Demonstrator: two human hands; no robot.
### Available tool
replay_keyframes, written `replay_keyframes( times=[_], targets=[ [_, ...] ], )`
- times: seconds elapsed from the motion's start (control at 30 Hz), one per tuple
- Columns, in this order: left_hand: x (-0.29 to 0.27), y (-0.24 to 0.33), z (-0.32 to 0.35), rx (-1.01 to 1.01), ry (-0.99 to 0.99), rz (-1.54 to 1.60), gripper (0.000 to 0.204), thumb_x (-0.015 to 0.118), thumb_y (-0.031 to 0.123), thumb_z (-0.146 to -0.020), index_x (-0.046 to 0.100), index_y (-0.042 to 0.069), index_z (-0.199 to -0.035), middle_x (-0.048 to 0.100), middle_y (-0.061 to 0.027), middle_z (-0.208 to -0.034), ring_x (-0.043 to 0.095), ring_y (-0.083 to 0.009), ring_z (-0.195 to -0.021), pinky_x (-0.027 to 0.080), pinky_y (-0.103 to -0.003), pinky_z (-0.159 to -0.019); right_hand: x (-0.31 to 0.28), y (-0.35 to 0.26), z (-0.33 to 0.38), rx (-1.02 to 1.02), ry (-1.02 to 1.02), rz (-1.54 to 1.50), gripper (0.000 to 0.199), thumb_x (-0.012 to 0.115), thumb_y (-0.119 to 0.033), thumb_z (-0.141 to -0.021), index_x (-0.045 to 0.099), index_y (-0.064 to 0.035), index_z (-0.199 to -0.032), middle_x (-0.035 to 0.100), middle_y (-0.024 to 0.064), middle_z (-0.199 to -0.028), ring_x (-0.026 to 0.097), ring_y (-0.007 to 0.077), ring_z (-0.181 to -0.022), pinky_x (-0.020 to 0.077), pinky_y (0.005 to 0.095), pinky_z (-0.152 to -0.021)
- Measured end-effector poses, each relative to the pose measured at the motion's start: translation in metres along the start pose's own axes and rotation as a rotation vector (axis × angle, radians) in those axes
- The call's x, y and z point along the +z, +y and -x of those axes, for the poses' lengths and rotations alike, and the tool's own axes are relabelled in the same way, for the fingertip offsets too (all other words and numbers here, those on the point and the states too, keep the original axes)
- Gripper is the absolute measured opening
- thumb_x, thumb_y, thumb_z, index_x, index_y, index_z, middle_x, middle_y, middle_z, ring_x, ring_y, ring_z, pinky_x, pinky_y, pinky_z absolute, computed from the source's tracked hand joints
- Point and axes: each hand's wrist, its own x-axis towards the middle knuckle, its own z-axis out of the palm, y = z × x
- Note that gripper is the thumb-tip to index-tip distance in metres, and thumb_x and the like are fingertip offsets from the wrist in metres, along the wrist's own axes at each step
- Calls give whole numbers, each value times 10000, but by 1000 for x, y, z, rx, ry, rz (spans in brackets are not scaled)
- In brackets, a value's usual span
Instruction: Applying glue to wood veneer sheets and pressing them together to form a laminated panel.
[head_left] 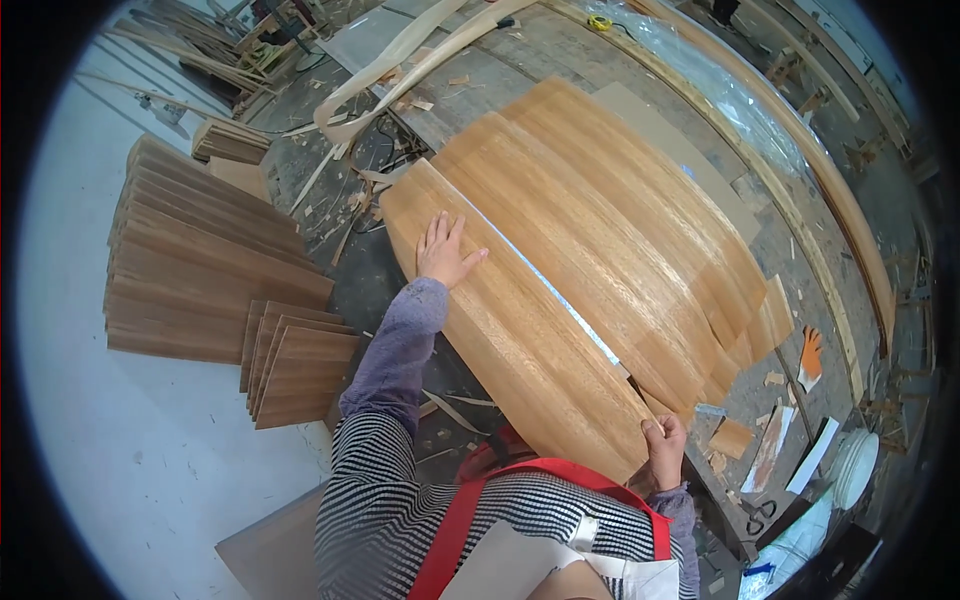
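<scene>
A long tan wood veneer sheet (530, 345) lies on the table's near side, angled from upper left to lower right. My left hand (447, 258) rests flat on its upper part, with fingers spread. At the lower right end, my right hand (664, 450) pinches the sheet's edge between thumb and fingers. Beyond it lie several overlapping veneer sheets (610, 220) of the same grain. A narrow bluish-white strip (540, 273) shows along the line between the near sheet and the others; what it is I cannot tell.
Stacked brown boards (200, 260) lean against the white wall at left. Wood scraps (732, 437), an orange-and-white glove (810, 358) and scissors (761, 516) lie at right. A tape measure (600, 22) is at the far side, near long curved wood strips (790, 200). Loose pale strips (345, 122) curl beyond the table's far left.
</scene>
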Motion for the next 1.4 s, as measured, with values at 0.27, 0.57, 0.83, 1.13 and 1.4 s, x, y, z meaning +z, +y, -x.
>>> replay_keyframes(
  times=[0.27,0.57,0.83,1.13,1.4],
  targets=[
    [5,1,2,-22,29,-6,858,656,584,-835,355,122,-1493,277,-228,-1550,235,-377,-1446,237,-486,-1156,-9,-21,-12,4,-3,13,107,695,-64,-859,591,-57,-880,528,-62,-758,447,35,-668,352,207,-584],
    [15,-7,-6,67,26,-18,855,670,580,-820,361,150,-1491,312,-211,-1541,244,-362,-1449,265,-511,-1140,-10,16,-30,83,-11,42,121,717,-87,-850,599,-66,-836,506,-67,-714,427,42,-632,336,220,-554],
    [16,1,-7,65,34,-50,850,666,560,-834,343,142,-1499,301,-227,-1540,252,-393,-1437,252,-504,-1149,-20,45,-51,167,-50,-81,128,725,-85,-854,598,-79,-863,533,-71,-743,439,34,-653,354,209,-588],
    [16,3,-5,60,52,-51,835,667,543,-839,351,130,-1493,307,-227,-1536,255,-409,-1431,251,-508,-1149,-23,42,-50,138,-70,-3,117,715,-115,-869,608,-68,-875,554,-54,-738,452,46,-629,358,219,-564],
    [23,90,76,441,-32,-18,838,703,534,-784,435,92,-1444,335,-285,-1491,268,-499,-1387,252,-601,-1112,-37,-53,-14,-211,-5,1085,170,704,-190,-866,641,-46,-931,674,139,-794,636,308,-690,499,386,-633]
  ],
)
